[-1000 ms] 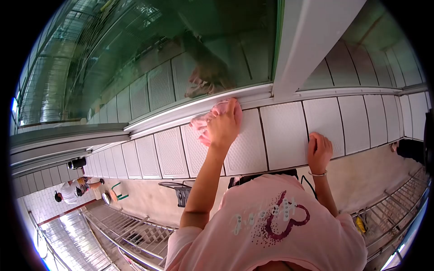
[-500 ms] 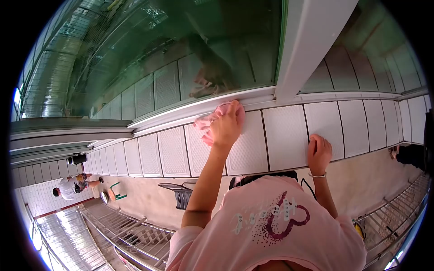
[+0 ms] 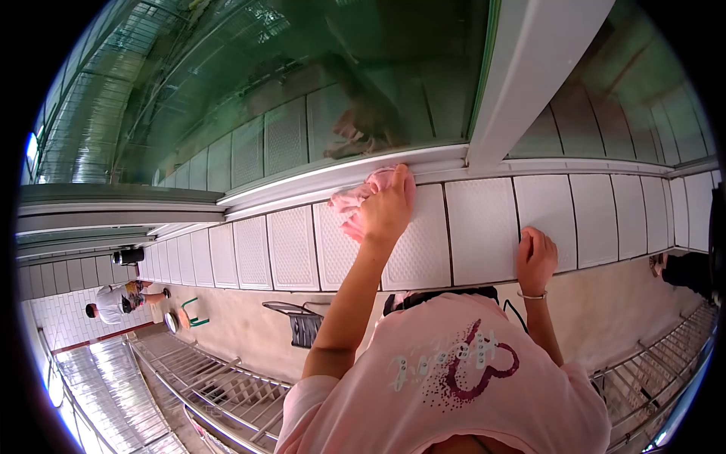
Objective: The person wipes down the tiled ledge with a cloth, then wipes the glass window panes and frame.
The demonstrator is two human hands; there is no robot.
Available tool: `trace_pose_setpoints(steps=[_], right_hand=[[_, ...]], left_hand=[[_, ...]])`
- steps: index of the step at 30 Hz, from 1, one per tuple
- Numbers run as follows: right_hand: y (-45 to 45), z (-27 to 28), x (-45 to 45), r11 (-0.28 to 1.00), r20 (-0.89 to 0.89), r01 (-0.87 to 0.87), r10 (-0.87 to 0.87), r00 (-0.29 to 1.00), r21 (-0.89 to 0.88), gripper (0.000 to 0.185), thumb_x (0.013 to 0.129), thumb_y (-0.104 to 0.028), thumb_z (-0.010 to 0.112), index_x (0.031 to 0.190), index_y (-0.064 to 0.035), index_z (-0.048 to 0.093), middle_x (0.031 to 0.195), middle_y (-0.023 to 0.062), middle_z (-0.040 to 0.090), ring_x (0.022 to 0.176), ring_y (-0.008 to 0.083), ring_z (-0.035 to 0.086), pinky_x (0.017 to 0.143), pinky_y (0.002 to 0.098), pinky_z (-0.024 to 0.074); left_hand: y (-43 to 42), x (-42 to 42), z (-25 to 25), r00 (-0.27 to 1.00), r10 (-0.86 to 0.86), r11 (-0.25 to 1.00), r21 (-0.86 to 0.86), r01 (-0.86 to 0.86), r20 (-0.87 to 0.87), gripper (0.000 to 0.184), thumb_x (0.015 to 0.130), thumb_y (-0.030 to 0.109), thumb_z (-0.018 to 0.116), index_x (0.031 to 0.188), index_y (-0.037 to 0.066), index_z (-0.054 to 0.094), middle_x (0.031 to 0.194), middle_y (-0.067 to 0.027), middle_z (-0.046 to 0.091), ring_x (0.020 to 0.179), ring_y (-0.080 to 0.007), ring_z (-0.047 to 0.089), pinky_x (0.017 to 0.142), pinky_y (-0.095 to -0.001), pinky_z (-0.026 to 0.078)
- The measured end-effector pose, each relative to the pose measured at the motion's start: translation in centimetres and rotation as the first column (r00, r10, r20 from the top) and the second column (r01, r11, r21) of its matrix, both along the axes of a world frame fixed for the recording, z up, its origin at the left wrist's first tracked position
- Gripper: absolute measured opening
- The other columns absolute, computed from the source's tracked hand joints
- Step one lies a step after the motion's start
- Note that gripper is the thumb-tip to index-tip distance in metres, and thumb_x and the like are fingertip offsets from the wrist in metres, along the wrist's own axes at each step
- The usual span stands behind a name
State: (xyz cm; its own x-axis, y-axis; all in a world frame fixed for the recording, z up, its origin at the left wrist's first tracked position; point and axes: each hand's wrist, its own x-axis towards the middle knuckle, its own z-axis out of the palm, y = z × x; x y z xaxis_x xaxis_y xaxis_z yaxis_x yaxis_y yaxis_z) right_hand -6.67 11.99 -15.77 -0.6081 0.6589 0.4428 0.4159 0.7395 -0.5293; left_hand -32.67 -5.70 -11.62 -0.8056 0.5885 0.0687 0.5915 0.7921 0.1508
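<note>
Bunched under the fingers of my left hand (image 3: 387,208) is a pink cloth (image 3: 352,200), pressed against the bottom rail of the window frame (image 3: 302,185) and the white tiled ledge (image 3: 480,234). My right hand (image 3: 537,261), with a bracelet at the wrist, rests farther right on the ledge's near edge. Its fingers are curled in, and nothing shows in them. Above the ledge, the green-tinted glass (image 3: 227,83) reflects my left arm and the cloth.
A thick white frame post (image 3: 529,76) rises right of the cloth. A dark cylinder (image 3: 128,256) stands at the ledge's far left. Below are a black chair (image 3: 304,327), a stool (image 3: 193,312), metal railings (image 3: 204,378) and another person (image 3: 113,303). Dark-clothed legs (image 3: 688,274) show at the right.
My left hand and the cloth have shifted slightly right in the view, as have the window post and tiles. The right hand has stayed nearly in place. The cloth is still held.
</note>
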Motion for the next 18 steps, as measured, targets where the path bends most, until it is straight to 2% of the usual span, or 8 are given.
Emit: trace_pose_setpoints(steps=[4,6,10,12,13,16,18], right_hand=[[-0.3,0.5,-0.1,1.0,-0.005,-0.013,0.013,1.0,0.004,0.007,0.091,-0.009,0.06,0.095,-0.0102,0.065,0.083,0.0043,0.067,0.074,0.0265,0.062,0.07,0.0391,0.0464],[-0.3,0.5,-0.1,0.999,-0.021,-0.027,0.027,0.999,0.023,0.007,0.092,-0.009,0.06,0.095,-0.0102,0.066,0.084,0.0047,0.068,0.075,0.027,0.062,0.071,0.0397,0.0466],[0.2,1.1,-0.2,0.999,0.007,-0.04,0.04,0.999,0.009,0.008,0.092,-0.01,0.059,0.096,-0.01,0.066,0.084,0.005,0.068,0.075,0.0275,0.062,0.071,0.0403,0.0468],[0.1,1.1,-0.3,0.999,-0.026,-0.043,0.043,0.999,0.002,0.008,0.092,-0.01,0.059,0.096,-0.0095,0.066,0.084,0.0052,0.068,0.076,0.0275,0.063,0.071,0.0404,0.047],[0.0,1.0,-0.2,0.999,-0.026,-0.044,0.044,0.999,0.001,0.008,0.092,-0.01,0.059,0.096,-0.0095,0.066,0.084,0.0052,0.068,0.076,0.0275,0.063,0.071,0.0404,0.047],[-0.3,0.4,0.2,1.0,-0.007,-0.029,0.029,1.0,0.009,0.008,0.092,-0.01,0.059,0.096,-0.0091,0.066,0.084,0.0052,0.068,0.075,0.0276,0.063,0.072,0.0403,0.0472],[-0.5,0.1,0.4,1.0,0.004,-0.027,0.027,1.0,-0.009,0.008,0.093,-0.01,0.059,0.096,-0.009,0.066,0.084,0.0051,0.068,0.075,0.0274,0.063,0.072,0.0402,0.0473]], left_hand=[[-0.5,0.1,0.0,1.0,-0.005,0.999,0.047,0.006,-0.008,0.03,0.097,0.031,0.053,0.127,0.026,0.056,0.063,-0.0151,0.067,0.055,-0.0398,0.066,0.048,-0.0532,0.052],[-1.0,1.2,0.8,0.999,-0.013,1.0,0.022,0.014,-0.037,0.033,0.099,0.028,0.051,0.131,0.023,0.05,0.069,-0.0153,0.069,0.06,-0.039,0.069,0.046,-0.0488,0.052],[-1.1,1.0,0.8,0.991,-0.033,0.997,0.067,0.042,-0.13,0.03,0.098,0.027,0.052,0.127,0.021,0.052,0.066,-0.0153,0.068,0.058,-0.0398,0.068,0.045,-0.0489,0.052],[-0.8,0.5,1.1,1.0,0.006,0.998,0.069,-0.005,-0.018,0.038,0.094,0.023,0.049,0.132,0.027,0.052,0.063,-0.017,0.066,0.053,-0.0405,0.065,0.045,-0.0521,0.05],[-0.8,0.4,0.9,1.0,0.007,0.998,0.068,-0.006,-0.018,0.038,0.094,0.023,0.049,0.132,0.027,0.052,0.063,-0.017,0.066,0.053,-0.0405,0.065,0.045,-0.0521,0.05],[-0.9,0.2,0.7,0.999,-0.014,0.996,0.084,0.018,-0.041,0.029,0.094,0.022,0.05,0.123,0.023,0.053,0.065,-0.0154,0.067,0.054,-0.0397,0.065,0.046,-0.0503,0.049],[-1.6,0.0,0.8,0.996,-0.04,0.992,0.12,0.03,0.083,0.024,0.098,0.025,0.052,0.12,0.019,0.052,0.065,-0.0133,0.067,0.057,-0.0394,0.066,0.05,-0.0509,0.05]])
